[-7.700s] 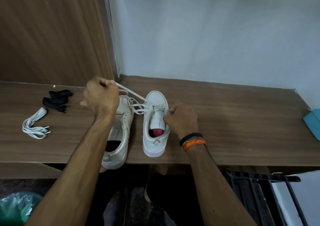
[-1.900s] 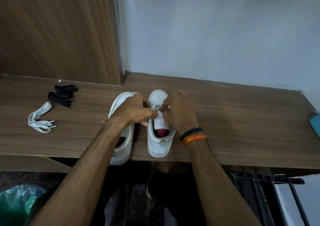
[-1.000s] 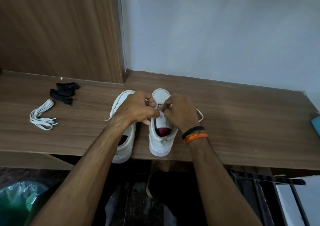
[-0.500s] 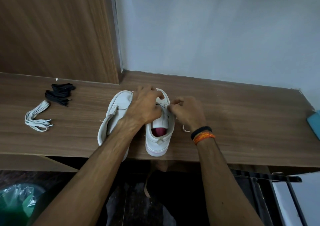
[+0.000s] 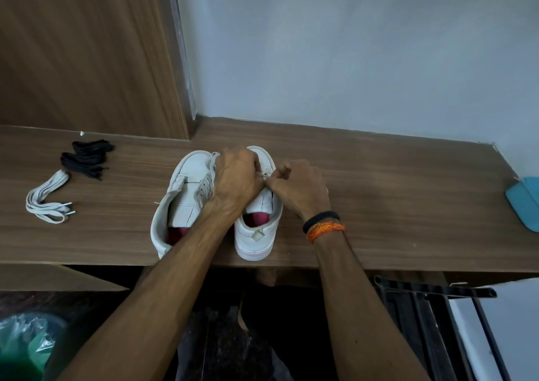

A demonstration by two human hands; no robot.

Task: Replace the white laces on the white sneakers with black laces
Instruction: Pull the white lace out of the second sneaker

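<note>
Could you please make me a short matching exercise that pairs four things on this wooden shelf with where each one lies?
Things:
1. black laces
2. loose white lace
3. left sneaker
4. blue object

Places:
A. far right edge of the shelf
B. far left, nearest the front edge
C. middle, heel overhanging the front edge
D. left, close to the wooden panel

Pairs: 1-D, 2-B, 3-C, 4-A

both hands [image 5: 237, 176] pinch lace | right sneaker [image 5: 258, 223] | wooden shelf [image 5: 393, 205]
</note>
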